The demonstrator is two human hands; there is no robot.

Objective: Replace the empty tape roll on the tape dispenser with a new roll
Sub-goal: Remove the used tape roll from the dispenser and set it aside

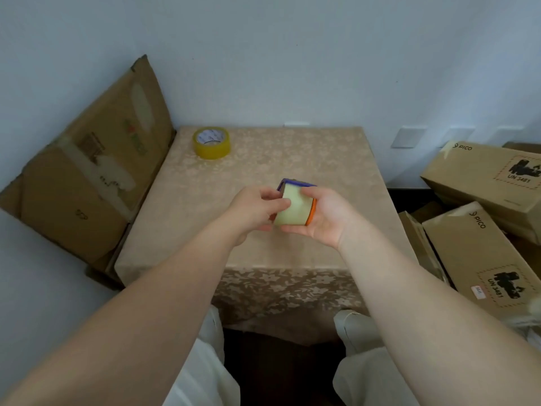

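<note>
Above mid bench (292,159), both hands are holding the dispenser (295,208) off the surface, prob. so it can be turned and worked freely. Right hand (325,218) is cupping it from the right w/ thumb over the top; left hand (254,209) is pinching the pale core, likely to pull it off. New roll (211,142) is waiting far left, well apart, untouched.

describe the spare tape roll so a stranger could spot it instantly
Start at the table with the beige floral cloth, pushed against the wall. Go to its far left corner, beside the flattened cardboard leaning there. The yellow roll lies flat and alone, untouched, unlike the paler roll on the dispenser held in both hands.
</note>
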